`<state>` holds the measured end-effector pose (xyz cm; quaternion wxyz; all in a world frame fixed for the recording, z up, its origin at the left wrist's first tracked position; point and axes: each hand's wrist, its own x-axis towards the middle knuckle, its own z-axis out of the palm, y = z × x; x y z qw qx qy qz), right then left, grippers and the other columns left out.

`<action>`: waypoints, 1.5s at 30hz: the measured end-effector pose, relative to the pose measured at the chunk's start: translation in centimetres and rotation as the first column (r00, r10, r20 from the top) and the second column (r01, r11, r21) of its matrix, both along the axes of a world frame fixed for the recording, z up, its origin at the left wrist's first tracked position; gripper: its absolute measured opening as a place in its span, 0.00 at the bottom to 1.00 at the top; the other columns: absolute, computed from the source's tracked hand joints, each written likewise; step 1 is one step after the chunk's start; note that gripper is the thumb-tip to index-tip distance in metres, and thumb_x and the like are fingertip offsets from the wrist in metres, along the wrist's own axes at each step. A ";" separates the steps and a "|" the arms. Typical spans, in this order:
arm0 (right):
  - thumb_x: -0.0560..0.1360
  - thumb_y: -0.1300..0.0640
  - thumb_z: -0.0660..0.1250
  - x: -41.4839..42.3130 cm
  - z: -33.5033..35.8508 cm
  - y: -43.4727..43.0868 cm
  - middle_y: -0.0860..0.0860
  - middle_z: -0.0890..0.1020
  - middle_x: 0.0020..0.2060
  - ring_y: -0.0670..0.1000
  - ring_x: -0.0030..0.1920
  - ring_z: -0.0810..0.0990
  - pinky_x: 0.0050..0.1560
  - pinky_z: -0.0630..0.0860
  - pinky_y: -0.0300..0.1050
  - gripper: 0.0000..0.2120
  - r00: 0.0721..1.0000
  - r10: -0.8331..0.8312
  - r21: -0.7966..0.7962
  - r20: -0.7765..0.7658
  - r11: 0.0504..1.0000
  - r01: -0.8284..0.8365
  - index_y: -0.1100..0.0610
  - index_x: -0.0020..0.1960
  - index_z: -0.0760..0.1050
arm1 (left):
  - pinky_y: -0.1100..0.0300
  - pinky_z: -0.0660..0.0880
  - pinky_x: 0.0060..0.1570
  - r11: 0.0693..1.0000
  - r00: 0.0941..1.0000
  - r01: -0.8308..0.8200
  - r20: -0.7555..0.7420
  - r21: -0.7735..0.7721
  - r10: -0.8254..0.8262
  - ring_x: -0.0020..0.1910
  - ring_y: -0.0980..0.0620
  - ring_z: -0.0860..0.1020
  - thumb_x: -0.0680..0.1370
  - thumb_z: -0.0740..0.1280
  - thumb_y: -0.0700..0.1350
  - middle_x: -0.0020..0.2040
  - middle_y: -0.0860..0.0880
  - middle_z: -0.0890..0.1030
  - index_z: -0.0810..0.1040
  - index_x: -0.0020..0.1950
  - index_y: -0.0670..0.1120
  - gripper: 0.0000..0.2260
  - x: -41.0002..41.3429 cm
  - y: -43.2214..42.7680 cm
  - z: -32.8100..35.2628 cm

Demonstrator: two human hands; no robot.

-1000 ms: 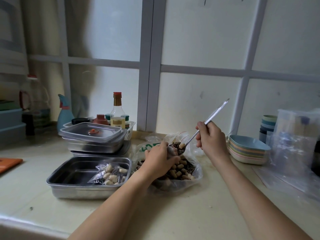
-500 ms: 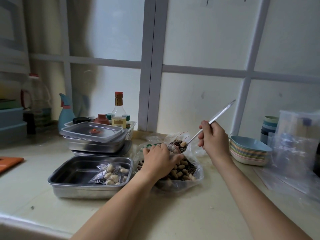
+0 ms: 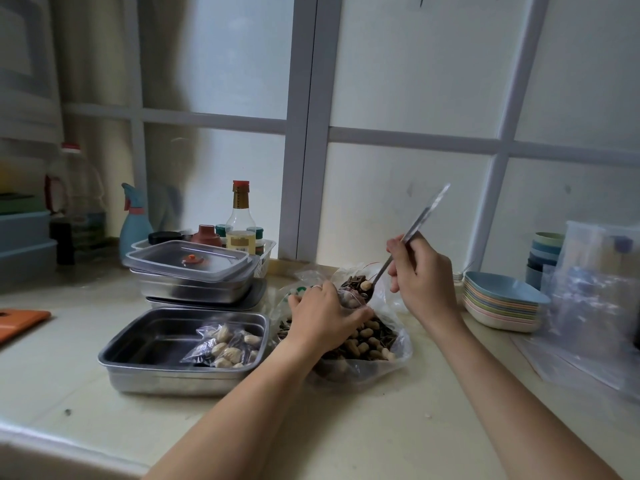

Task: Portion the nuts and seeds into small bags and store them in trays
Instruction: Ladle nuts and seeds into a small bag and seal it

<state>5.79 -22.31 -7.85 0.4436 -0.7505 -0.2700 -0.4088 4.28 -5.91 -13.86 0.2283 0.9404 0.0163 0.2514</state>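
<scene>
A large clear plastic bag (image 3: 394,348) of peanuts and dark seeds lies open on the counter in the middle. My left hand (image 3: 323,318) grips a small clear bag (image 3: 351,297) over it, mostly hidden by my fingers. A metal spoon (image 3: 405,242), loaded with seeds and one peanut at its bowl, is pinched by my right hand (image 3: 420,275) with the bowl at the small bag's mouth. To the left an open steel tray (image 3: 138,351) holds a filled small bag of nuts (image 3: 225,348).
Behind the open tray stand stacked steel trays with a clear lid (image 3: 188,263) and a basket of bottles (image 3: 240,220). A stack of coloured dishes (image 3: 502,303) and a pile of empty plastic bags (image 3: 595,306) are at the right. An orange board (image 3: 17,322) lies far left.
My right hand has tilted the spoon's handle higher and brought the loaded bowl to the mouth of the small bag. My left hand stays on the small bag.
</scene>
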 end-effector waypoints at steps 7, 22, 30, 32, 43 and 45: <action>0.85 0.55 0.64 -0.2 0.2 0.7 0.46 0.79 0.27 0.46 0.24 0.79 0.31 0.73 0.33 0.09 0.991 0.053 -0.111 0.123 0.993 -0.040 0.58 0.48 0.75 | 0.44 0.61 0.65 0.998 0.999 -0.039 -0.003 -0.052 0.039 0.62 0.45 0.76 0.72 0.66 0.73 0.57 0.48 0.81 0.74 0.60 0.45 0.33 0.3 0.2 0.2; 0.85 0.51 0.61 0.4 0.5 0.6 0.51 0.78 0.28 0.48 0.27 0.77 0.33 0.73 0.44 0.13 0.978 -0.006 -0.130 0.208 0.991 0.034 0.59 0.49 0.74 | 0.48 0.66 0.60 0.970 0.996 0.053 -0.054 -0.236 -0.067 0.53 0.47 0.76 0.72 0.70 0.70 0.48 0.51 0.79 0.69 0.44 0.52 0.23 -0.3 -0.3 1.0; 0.86 0.52 0.59 1.1 3.7 2.1 0.59 0.81 0.35 0.59 0.35 0.79 0.41 0.73 0.56 0.14 0.997 0.034 -0.251 0.067 0.968 -0.016 0.63 0.50 0.74 | 0.56 0.71 0.43 0.911 0.984 0.165 0.003 -0.377 -0.177 0.35 0.54 0.73 0.75 0.73 0.61 0.32 0.53 0.73 0.67 0.32 0.51 0.23 -1.0 -0.4 1.6; 0.86 0.53 0.59 1.4 4.9 2.7 0.55 0.83 0.40 0.59 0.40 0.81 0.43 0.75 0.54 0.14 0.999 0.002 -0.281 0.043 0.960 0.010 0.63 0.51 0.75 | 0.58 0.66 0.34 0.883 0.979 0.197 0.042 -0.425 -0.198 0.28 0.59 0.69 0.75 0.74 0.60 0.26 0.55 0.70 0.66 0.29 0.51 0.24 -0.8 -0.3 1.6; 0.85 0.54 0.57 2.1 9.4 3.9 0.50 0.79 0.39 0.56 0.44 0.77 0.44 0.67 0.45 0.16 0.977 -0.114 -0.425 -0.180 0.905 0.027 0.62 0.50 0.78 | 0.51 0.77 0.55 0.809 0.970 0.228 0.054 -0.543 -0.237 0.46 0.56 0.79 0.71 0.76 0.64 0.46 0.56 0.80 0.75 0.49 0.52 0.20 -0.6 0.0 1.3; 0.85 0.54 0.57 1.9 9.9 4.0 0.50 0.80 0.39 0.56 0.42 0.77 0.43 0.68 0.45 0.15 0.980 -0.114 -0.440 -0.161 0.898 0.032 0.62 0.50 0.78 | 0.53 0.75 0.52 0.793 0.969 0.233 0.061 -0.563 -0.241 0.45 0.57 0.77 0.71 0.76 0.64 0.46 0.56 0.79 0.74 0.50 0.51 0.22 -0.5 0.0 1.3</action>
